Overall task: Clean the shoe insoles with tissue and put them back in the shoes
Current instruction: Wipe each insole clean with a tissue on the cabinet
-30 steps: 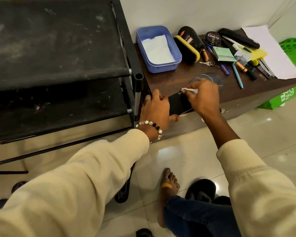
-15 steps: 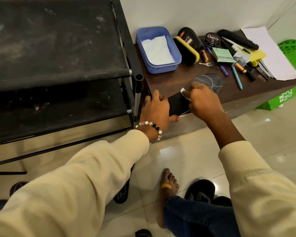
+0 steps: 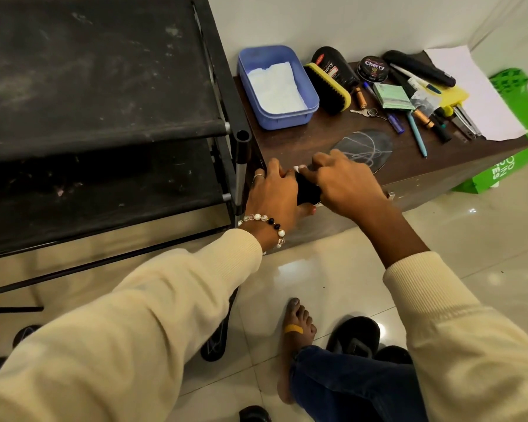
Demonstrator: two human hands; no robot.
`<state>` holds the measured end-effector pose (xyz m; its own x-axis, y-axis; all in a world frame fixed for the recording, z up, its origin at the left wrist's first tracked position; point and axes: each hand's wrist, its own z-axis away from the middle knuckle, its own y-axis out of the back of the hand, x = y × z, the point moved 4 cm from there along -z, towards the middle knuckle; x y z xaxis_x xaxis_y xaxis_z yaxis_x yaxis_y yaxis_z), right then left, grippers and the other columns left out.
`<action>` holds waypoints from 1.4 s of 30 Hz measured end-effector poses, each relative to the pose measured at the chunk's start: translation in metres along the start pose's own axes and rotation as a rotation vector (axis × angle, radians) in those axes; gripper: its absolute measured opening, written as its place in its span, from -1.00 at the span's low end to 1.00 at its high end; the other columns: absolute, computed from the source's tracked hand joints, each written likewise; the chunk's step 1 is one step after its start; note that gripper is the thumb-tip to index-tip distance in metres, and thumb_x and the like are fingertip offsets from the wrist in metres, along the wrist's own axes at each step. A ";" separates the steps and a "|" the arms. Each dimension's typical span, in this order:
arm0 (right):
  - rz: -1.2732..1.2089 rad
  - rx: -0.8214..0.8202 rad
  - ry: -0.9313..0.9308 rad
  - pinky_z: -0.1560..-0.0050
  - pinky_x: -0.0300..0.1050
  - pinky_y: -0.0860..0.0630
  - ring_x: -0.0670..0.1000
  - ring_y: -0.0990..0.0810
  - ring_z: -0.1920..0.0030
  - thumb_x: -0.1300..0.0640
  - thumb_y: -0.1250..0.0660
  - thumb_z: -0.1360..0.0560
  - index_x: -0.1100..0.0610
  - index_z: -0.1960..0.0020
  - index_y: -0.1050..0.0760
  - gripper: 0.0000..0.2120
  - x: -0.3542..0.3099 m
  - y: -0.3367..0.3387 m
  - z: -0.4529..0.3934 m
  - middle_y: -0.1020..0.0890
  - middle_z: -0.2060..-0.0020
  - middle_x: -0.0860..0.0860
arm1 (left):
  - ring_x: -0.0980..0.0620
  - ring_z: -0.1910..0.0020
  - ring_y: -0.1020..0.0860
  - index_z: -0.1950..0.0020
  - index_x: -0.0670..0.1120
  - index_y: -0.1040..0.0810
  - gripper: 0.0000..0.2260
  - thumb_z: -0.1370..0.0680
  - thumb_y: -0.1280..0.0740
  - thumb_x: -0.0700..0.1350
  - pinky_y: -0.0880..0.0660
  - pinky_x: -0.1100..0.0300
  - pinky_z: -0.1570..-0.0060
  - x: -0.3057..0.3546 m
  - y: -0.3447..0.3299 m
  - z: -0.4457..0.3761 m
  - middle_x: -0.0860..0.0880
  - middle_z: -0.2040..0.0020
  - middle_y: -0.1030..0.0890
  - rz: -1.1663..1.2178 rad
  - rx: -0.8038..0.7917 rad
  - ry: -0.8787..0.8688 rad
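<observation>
Wiping is judged to be under way on one insole (image 3: pixel 308 190), a dark piece held at the front edge of the counter (image 3: pixel 317 138) between the two hands. It is gripped at its near end by the left hand (image 3: pixel 272 193), whose fingers are curled over its top and whose thumb lies beneath. A small white wad, taken to be the tissue (image 3: pixel 299 168), is pinched in the right hand (image 3: pixel 345 184) and pressed against the insole's upper face. A second insole (image 3: pixel 366 147), scribbled with pale marks, is laid flat on the counter just beyond the right hand; whether it has been cleaned cannot be told. More tissue is stocked in the blue tub (image 3: pixel 313 95) near the wall. Dark shoes (image 3: pixel 354 336) are left on the floor beside the bare foot, well apart from the insoles. Neither insole has been refitted, so the task is judged roughly midway at best, with wiping unfinished and both returns outstanding.
</observation>
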<state>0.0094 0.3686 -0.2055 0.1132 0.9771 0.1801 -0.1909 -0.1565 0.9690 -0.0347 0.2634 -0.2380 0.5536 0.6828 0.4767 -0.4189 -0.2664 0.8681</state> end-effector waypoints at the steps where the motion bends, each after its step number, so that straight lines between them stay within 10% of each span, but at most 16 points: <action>1: 0.009 -0.009 -0.043 0.22 0.01 -0.41 0.15 -0.37 -0.19 0.10 -0.17 -0.60 0.04 -0.42 -0.35 -0.61 0.005 0.001 0.001 -0.41 -0.21 0.09 | -0.16 -0.21 -0.33 -0.32 -0.09 -0.45 -0.42 -0.42 -0.44 0.18 -0.45 -0.01 -0.19 0.000 0.000 0.000 -0.09 -0.26 -0.30 -0.006 0.001 0.001; 6: -0.150 0.017 -0.298 -0.04 0.13 -0.48 0.19 -0.38 -0.24 0.14 -0.30 -0.54 0.13 -0.37 -0.42 -0.60 0.039 0.000 0.011 -0.38 -0.25 0.14 | -0.16 -0.23 -0.33 -0.34 -0.12 -0.44 -0.39 -0.42 -0.42 0.20 -0.45 0.00 -0.22 0.000 -0.001 -0.002 -0.11 -0.27 -0.29 -0.036 -0.005 0.003; 16: -0.431 0.356 -0.456 0.12 -0.11 -0.45 0.09 -0.58 0.03 0.11 -0.28 -0.56 0.13 -0.09 -0.62 -0.81 0.037 -0.007 0.006 -0.63 -0.01 0.11 | -0.17 -0.24 -0.33 -0.31 -0.13 -0.45 -0.41 -0.43 -0.42 0.20 -0.45 -0.01 -0.22 0.000 -0.003 -0.002 -0.12 -0.29 -0.28 -0.046 -0.005 0.013; 27: -0.210 0.037 -0.005 0.02 0.05 -0.45 0.21 -0.38 -0.15 0.29 -0.26 -0.51 0.14 -0.32 -0.49 -0.62 0.015 -0.015 -0.002 -0.46 -0.15 0.18 | -0.16 -0.19 -0.35 -0.28 -0.13 -0.47 -0.43 -0.42 -0.43 0.19 -0.47 0.00 -0.17 0.000 -0.002 -0.001 -0.10 -0.25 -0.29 -0.027 0.014 -0.003; 32: -0.170 -0.009 -0.270 -0.11 0.11 -0.47 0.19 -0.33 -0.26 0.26 -0.25 -0.55 0.12 -0.41 -0.37 -0.57 0.038 -0.015 0.008 -0.38 -0.26 0.16 | -0.17 -0.22 -0.33 -0.31 -0.14 -0.44 -0.39 -0.42 -0.42 0.22 -0.45 0.00 -0.20 0.000 -0.001 -0.001 -0.11 -0.27 -0.28 -0.041 0.008 0.000; 38: -0.168 0.013 0.006 0.11 0.01 -0.42 0.14 -0.31 -0.18 0.24 -0.23 -0.56 0.09 -0.41 -0.39 -0.58 0.004 -0.008 0.002 -0.40 -0.21 0.11 | -0.18 -0.21 -0.34 -0.32 -0.10 -0.45 -0.43 -0.42 -0.43 0.18 -0.45 0.00 -0.19 0.000 -0.001 0.000 -0.10 -0.29 -0.28 -0.015 0.009 -0.003; 42: -0.155 -0.007 -0.201 -0.08 0.15 -0.50 0.17 -0.29 -0.26 0.27 -0.26 -0.54 0.07 -0.43 -0.36 -0.53 0.033 -0.012 0.009 -0.37 -0.28 0.12 | -0.17 -0.23 -0.33 -0.32 -0.13 -0.44 -0.40 -0.42 -0.42 0.20 -0.46 0.00 -0.20 0.000 -0.002 -0.001 -0.12 -0.30 -0.27 -0.044 0.008 0.006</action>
<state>0.0244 0.4015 -0.2101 0.3334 0.9409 0.0596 -0.1624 -0.0050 0.9867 -0.0344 0.2648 -0.2394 0.5671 0.6982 0.4370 -0.3882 -0.2414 0.8894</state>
